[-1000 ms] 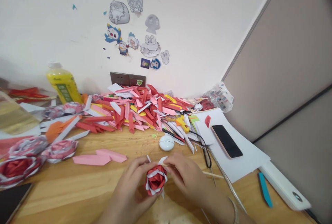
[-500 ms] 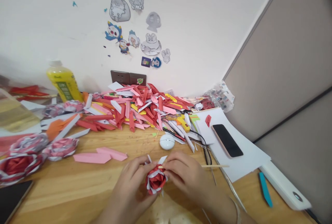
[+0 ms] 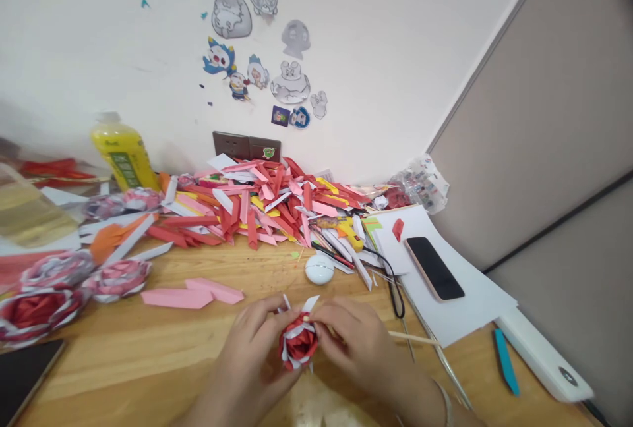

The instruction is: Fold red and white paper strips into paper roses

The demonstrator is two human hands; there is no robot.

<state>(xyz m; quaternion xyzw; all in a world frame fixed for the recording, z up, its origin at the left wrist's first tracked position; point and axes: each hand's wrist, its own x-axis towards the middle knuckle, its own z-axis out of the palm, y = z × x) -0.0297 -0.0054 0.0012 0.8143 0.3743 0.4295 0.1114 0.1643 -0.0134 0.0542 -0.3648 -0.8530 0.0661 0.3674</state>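
Note:
A red and white folded paper flower is gripped in my left hand, with the thumb and fingers around its left side. White paper ends stick out behind it. My right hand pinches a thin wooden stick at the flower's upper right edge. The stick runs beneath the right palm, and its long end shows on the far side. Two pink folded paper strips lie on the table left of my hands. A white rounded case sits just beyond the flower.
A heap of folded paper strips lines the wall, with a yellow glue gun at its right. Finished paper flowers and a yellow bottle stand left. On the right, a phone rests on white paper near a teal cutter.
The stick has tilted, its far end dropping toward me, as my right fingers turned at the flower's edge. The left hand keeps its hold on the flower.

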